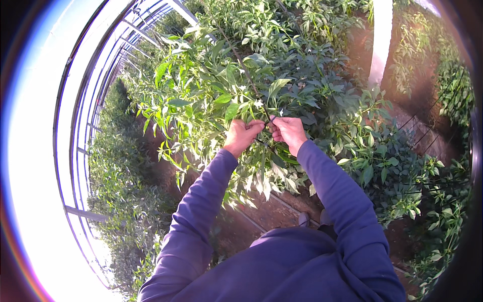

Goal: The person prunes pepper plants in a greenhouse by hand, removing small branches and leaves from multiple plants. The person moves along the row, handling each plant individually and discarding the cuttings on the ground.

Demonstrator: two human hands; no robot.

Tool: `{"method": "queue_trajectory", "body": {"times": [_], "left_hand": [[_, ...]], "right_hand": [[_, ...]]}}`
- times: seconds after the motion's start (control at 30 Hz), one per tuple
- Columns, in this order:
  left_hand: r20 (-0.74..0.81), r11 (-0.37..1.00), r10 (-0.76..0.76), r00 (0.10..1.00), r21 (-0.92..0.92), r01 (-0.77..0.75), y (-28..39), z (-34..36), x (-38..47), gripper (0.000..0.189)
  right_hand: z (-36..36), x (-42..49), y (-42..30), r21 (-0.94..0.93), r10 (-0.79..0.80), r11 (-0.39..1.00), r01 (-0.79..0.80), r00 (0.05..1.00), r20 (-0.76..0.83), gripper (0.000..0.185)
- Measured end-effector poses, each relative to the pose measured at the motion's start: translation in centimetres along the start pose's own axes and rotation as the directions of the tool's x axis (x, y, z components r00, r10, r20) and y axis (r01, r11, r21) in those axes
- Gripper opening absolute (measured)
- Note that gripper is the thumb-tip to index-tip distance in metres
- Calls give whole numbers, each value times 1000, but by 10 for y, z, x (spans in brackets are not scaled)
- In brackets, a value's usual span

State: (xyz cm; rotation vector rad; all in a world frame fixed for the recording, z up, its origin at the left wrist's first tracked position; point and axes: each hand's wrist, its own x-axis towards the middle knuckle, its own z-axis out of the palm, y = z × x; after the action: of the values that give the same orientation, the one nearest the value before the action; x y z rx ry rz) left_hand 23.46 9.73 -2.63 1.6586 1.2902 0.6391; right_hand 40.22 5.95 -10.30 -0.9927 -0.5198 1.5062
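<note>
Both hands meet at a thin dark cord [247, 71] that runs down from the upper foliage to a leafy pepper plant [203, 94] with small white flowers. My left hand [243, 135] pinches a dark strand between thumb and forefinger. Close beside it, my right hand [287, 131] pinches the dark cord at its lower part, the other fingers curled. The fingertips of the two hands nearly touch. Leaves hide where the strands run below the hands.
Dense rows of pepper plants [128, 181] stand at left and right. A pale post [381, 41] rises at the upper right. Greenhouse frame bars [85, 83] curve along the left. Below, a thin pipe [251, 221] crosses the brown soil near my shoe [303, 219].
</note>
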Motion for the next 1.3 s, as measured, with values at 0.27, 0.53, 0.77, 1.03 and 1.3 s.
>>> {"method": "queue_trajectory", "body": {"times": [0.27, 0.53, 0.77, 1.03, 1.3], "left_hand": [[-134, 952, 178, 975, 275, -136, -19, 9, 18, 19], [-120, 943, 171, 978, 307, -127, -8, 16, 22, 18], [-105, 910, 167, 980, 398, -113, -3, 15, 25, 18], [-83, 897, 167, 982, 427, -116, -11, 10, 30, 18], [-106, 984, 69, 992, 170, -50, 18, 9, 1, 30]], "right_hand": [[-2, 2, 5, 23, 133, 991, -135, 988, 79, 25], [-14, 8, 10, 129, 202, 967, -222, 968, 153, 26], [-13, 5, 10, 179, 198, 959, -218, 972, 125, 26], [-13, 8, 12, 266, 188, 939, -220, 972, 142, 18], [-8, 1, 16, 293, 127, 945, -146, 989, 80, 12]]}}
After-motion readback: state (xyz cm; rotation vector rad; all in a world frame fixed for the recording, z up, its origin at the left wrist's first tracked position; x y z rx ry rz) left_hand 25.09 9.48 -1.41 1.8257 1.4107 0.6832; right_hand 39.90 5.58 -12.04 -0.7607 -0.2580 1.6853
